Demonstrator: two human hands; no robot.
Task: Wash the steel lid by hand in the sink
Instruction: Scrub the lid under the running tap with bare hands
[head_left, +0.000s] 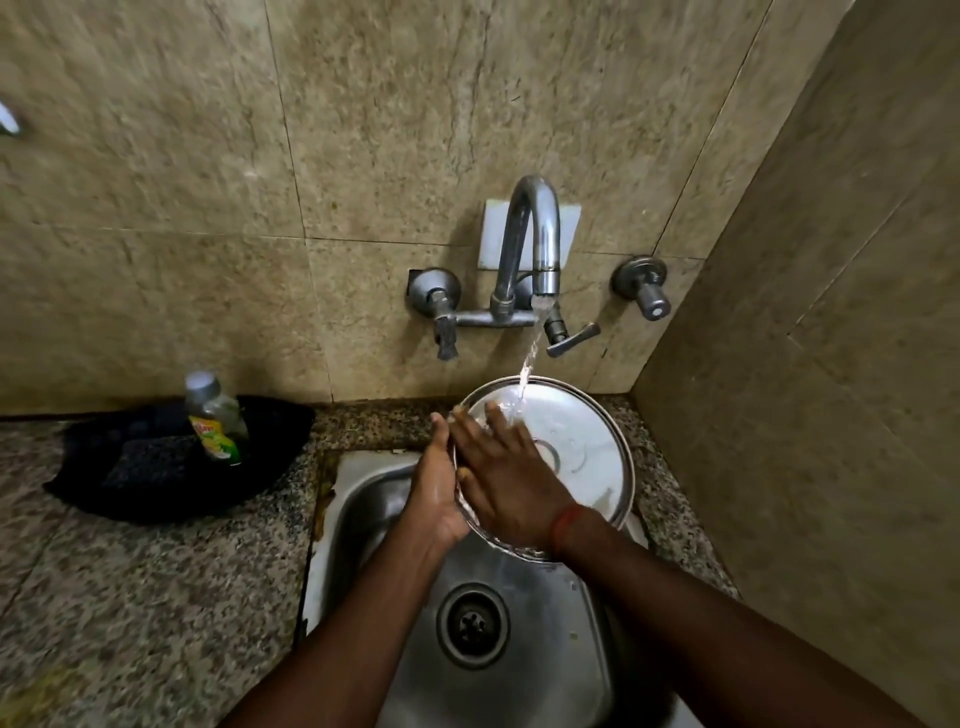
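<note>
Your left hand (435, 493) grips the steel lid (582, 447) by its left rim, tilted over the sink (545, 649) under the tap (535, 244) stream, so rub with your flat, spread right hand (506, 480) across every wet patch, turning the lid slowly.

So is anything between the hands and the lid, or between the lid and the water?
Nothing visible. The left hand holds the lid by its left rim, the right hand lies flat on its face, and the tap's stream falls straight onto it.

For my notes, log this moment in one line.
stage: rinsing | left hand: holds lid | right hand: rubs it | tap: running
</note>
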